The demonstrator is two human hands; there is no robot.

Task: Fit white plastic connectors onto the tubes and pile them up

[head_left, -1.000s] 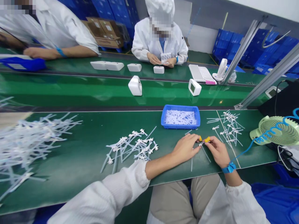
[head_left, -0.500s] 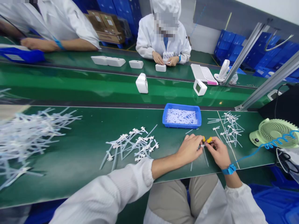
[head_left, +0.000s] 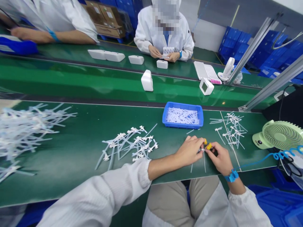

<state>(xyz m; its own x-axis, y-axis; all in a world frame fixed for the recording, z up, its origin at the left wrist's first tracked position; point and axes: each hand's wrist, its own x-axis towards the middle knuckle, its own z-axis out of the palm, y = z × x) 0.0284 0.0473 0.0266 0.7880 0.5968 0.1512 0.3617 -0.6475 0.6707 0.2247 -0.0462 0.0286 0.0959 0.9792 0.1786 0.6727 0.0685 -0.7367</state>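
My left hand is closed in a pinch on a small white connector with a thin pale tube hanging down from it. From the right, my right hand pinches at the same piece with thumb and index finger. Yellow finger cots cover fingertips on both hands. The fingers hide most of the joint. Left of my hands lies a loose pile of tubes with white connectors. A blue tray of short white pieces stands just beyond my hands.
A large heap of tubes lies far left. More tubed connectors lie right, beside a green fan. A blue coiled cord runs to my right wristband. White devices stand on the green belt; a co-worker sits opposite.
My right hand has shifted slightly left, closer to my left hand. The white devices on the belt have moved right. The co-worker's hands have come off the white device before them.
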